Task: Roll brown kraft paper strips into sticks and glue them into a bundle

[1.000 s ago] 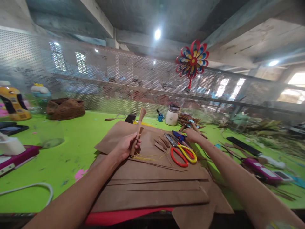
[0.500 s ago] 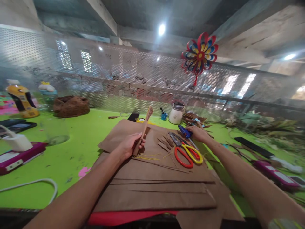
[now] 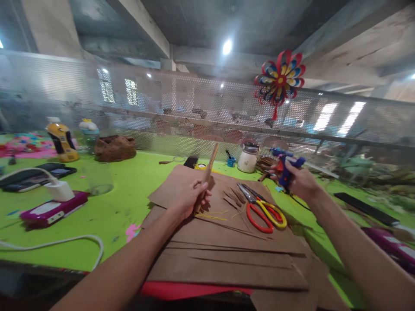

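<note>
My left hand (image 3: 194, 198) is closed around a narrow bundle of folded brown paper (image 3: 210, 166), which stands tilted over the paper sheets. In my right hand (image 3: 300, 181) is a blue glue gun (image 3: 285, 170), lifted off the table, with a stick trailing from its back and a dark cord below. Brown paper sheets (image 3: 236, 270) lie stacked under my left hand. On them rest scissors with red and yellow handles (image 3: 266, 214), small twisted paper pieces (image 3: 235, 196) and thin yellow strings (image 3: 212, 214).
A white jar (image 3: 248, 159) and a small blue pot (image 3: 231, 161) stand at the back, before a perforated metal screen (image 3: 194, 114). At left are a purple power strip (image 3: 53, 209), a clear cup (image 3: 100, 181) and a yellow bottle (image 3: 63, 142). Dried leaves (image 3: 385, 179) lie right.
My right hand has raised the glue gun off the table and turned it. The paper bundle in my left hand has rotated so its fanned end shows narrower. The view has shifted left.
</note>
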`<move>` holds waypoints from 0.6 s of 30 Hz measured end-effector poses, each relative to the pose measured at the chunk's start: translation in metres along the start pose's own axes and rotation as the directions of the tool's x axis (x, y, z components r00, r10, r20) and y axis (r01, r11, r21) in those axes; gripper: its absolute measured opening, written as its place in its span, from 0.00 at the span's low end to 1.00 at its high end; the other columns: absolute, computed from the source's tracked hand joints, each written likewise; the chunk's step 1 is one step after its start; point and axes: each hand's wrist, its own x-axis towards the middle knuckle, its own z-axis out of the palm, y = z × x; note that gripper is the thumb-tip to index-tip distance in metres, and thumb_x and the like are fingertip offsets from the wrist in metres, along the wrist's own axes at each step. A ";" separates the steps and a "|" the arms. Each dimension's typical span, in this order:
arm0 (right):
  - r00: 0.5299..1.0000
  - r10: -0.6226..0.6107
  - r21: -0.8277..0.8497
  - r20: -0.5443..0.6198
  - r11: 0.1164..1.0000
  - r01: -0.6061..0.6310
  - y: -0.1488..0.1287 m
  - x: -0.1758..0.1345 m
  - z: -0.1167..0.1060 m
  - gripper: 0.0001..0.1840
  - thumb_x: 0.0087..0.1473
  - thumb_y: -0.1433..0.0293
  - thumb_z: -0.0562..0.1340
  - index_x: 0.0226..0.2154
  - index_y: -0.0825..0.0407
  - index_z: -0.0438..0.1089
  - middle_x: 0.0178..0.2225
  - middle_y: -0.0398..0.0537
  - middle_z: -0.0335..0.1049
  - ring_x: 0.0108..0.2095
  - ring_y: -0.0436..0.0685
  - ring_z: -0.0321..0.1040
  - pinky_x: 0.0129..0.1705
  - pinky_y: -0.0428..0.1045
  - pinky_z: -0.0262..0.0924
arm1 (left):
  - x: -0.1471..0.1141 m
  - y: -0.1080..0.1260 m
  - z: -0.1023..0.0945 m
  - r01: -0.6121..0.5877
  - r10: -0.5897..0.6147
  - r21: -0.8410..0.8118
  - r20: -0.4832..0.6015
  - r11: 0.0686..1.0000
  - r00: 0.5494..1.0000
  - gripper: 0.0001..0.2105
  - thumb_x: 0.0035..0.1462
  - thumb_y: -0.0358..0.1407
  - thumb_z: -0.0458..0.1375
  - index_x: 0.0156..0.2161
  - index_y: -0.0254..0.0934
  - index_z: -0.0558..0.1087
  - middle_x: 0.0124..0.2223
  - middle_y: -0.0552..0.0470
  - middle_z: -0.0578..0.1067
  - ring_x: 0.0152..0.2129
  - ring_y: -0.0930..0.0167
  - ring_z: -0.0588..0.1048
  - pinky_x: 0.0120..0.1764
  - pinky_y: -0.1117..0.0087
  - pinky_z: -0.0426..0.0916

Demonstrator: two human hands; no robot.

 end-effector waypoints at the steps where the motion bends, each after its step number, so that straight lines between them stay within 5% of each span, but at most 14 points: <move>1: 0.998 0.025 0.093 0.059 0.995 -0.031 -0.003 -0.013 0.017 0.19 0.52 0.57 0.53 0.41 0.52 0.63 0.37 0.53 0.70 0.34 0.57 0.70 0.33 0.51 0.65 | -0.001 -0.001 0.001 -0.012 0.012 0.014 0.018 1.000 1.000 0.13 0.49 0.43 0.56 0.33 0.36 0.60 0.26 0.53 0.70 0.17 0.78 0.68 0.18 0.79 0.60; 5: 0.970 0.062 0.062 0.236 0.995 -0.079 -0.018 -0.057 0.080 0.19 0.50 0.55 0.56 0.32 0.55 0.67 0.27 0.50 0.71 0.27 0.55 0.69 0.30 0.49 0.64 | -0.005 -0.002 0.005 -0.044 0.043 0.123 0.013 0.991 0.999 0.14 0.49 0.45 0.55 0.31 0.34 0.63 0.25 0.54 0.68 0.16 0.81 0.65 0.18 0.80 0.57; 10: 0.928 -0.088 -0.158 0.361 0.975 0.154 -0.035 -0.072 0.120 0.21 0.51 0.55 0.54 0.24 0.56 0.67 0.22 0.47 0.68 0.24 0.51 0.64 0.27 0.46 0.61 | -0.006 -0.001 0.007 -0.097 0.093 0.200 0.029 0.975 0.995 0.14 0.51 0.45 0.53 0.29 0.34 0.64 0.24 0.55 0.66 0.16 0.82 0.61 0.19 0.81 0.55; 18: 0.973 -0.182 -0.261 0.145 0.941 0.215 -0.012 -0.074 0.130 0.23 0.52 0.54 0.52 0.27 0.57 0.68 0.22 0.48 0.68 0.22 0.52 0.64 0.26 0.46 0.60 | -0.006 -0.003 0.008 -0.098 0.087 0.176 0.072 0.979 0.994 0.13 0.52 0.45 0.52 0.31 0.34 0.64 0.26 0.55 0.65 0.18 0.81 0.62 0.21 0.80 0.57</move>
